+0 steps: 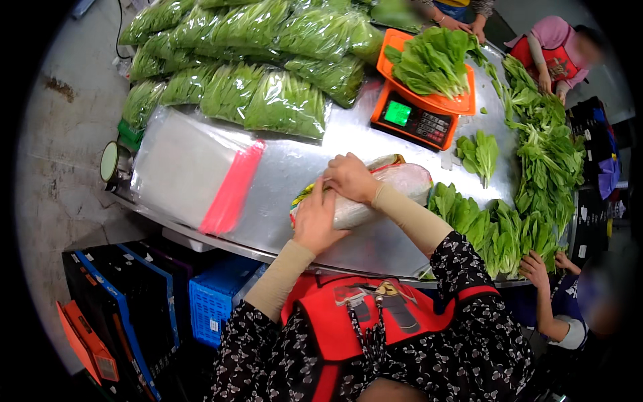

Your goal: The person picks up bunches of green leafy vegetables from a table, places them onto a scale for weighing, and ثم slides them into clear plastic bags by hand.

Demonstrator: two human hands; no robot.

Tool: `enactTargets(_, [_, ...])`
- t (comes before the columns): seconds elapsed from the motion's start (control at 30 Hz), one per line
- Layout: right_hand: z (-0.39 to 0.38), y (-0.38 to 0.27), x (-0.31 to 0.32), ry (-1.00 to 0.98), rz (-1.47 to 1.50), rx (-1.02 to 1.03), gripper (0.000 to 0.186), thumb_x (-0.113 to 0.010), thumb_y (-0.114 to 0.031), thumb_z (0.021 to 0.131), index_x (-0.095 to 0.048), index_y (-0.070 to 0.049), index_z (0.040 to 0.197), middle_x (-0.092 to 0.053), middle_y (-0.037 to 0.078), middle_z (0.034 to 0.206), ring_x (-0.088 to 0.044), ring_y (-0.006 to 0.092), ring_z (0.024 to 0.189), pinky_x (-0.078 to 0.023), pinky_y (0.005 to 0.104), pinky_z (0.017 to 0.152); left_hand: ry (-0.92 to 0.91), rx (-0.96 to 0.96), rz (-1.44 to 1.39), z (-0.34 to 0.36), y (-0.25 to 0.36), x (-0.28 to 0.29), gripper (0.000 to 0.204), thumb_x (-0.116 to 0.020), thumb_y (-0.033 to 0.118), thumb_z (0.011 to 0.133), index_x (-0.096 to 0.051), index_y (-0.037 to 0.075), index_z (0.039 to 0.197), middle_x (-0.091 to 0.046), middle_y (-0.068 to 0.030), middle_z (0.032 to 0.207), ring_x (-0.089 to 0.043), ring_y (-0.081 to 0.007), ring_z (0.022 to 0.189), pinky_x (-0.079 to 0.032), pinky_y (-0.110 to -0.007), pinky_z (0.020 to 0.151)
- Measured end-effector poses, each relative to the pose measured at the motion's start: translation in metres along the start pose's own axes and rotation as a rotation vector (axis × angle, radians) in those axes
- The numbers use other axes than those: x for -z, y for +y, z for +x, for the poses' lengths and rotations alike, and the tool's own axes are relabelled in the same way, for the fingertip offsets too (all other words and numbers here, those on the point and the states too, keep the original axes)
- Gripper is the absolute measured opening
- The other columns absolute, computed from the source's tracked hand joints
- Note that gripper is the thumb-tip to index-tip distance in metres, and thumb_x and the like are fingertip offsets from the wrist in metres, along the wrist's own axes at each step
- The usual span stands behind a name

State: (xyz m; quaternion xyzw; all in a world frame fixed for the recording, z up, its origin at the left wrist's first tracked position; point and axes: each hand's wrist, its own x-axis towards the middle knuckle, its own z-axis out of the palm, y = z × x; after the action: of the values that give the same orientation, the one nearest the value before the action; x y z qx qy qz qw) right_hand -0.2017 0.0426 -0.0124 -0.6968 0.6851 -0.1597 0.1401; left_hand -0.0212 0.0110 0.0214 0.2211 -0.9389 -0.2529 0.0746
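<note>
A long, rounded bundle of clear plastic [402,184] with red, yellow and green patches along its edges lies on the metal table in front of me. My left hand [316,218] curves over its left end, thumb toward the near side. Bent over its top is my right hand [351,178], its fingers close to the left fingertips. Both hands are closed against the plastic. What lies inside the bundle, if anything, I cannot make out. Left of it is a flat stack of clear bags [184,167] with a pink-red band [231,187].
Bagged greens [258,100] are piled at the back left. An orange scale [415,117] carries loose leafy greens [435,63]. More greens [542,161] line the table's right side, where other people's hands [534,270] work. A blue crate [214,301] stands below the near edge.
</note>
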Motion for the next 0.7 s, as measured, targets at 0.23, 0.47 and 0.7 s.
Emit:
enactTargets(0.23, [-0.059, -0.033, 0.019, 0.107, -0.032, 0.288, 0.017, -0.063, -0.024, 0.077, -0.059, -0.009, 0.083, -0.059, 0.01, 0.097, -0.055, 0.0255, 0.096, -0.041, 0.0384, 0.087, 0.137, -0.112, 0.058, -0.038, -0.004, -0.016, 0.073, -0.082, 0.022, 0.053, -0.053, 0.004, 0.118, -0.052, -0.0164, 0.123, -0.053, -0.0343, 0.105, -0.043, -0.044, 0.09])
enactTargets(0.47, [-0.084, -0.048, 0.029, -0.258, -0.016, 0.134, 0.102, -0.082, -0.045, 0.057, -0.033, -0.01, 0.14, -0.047, 0.023, 0.129, -0.053, 0.0402, 0.109, -0.042, 0.0476, 0.092, 0.238, -0.251, 0.062, -0.041, 0.003, -0.023, 0.059, -0.077, 0.02, 0.059, -0.057, 0.002, 0.112, -0.058, -0.0145, 0.109, -0.055, -0.0336, 0.096, -0.045, -0.043, 0.084])
enactTargets(0.7, [-0.06, -0.053, 0.048, 0.002, 0.052, 0.133, 0.09, -0.078, -0.024, 0.055, -0.039, -0.007, 0.135, -0.056, 0.015, 0.109, -0.056, 0.0347, 0.091, -0.046, 0.0446, 0.08, 0.273, -0.292, 0.114, -0.017, -0.006, 0.012, 0.056, -0.075, 0.02, 0.062, -0.057, 0.004, 0.112, -0.058, -0.0132, 0.111, -0.055, -0.0329, 0.098, -0.044, -0.043, 0.086])
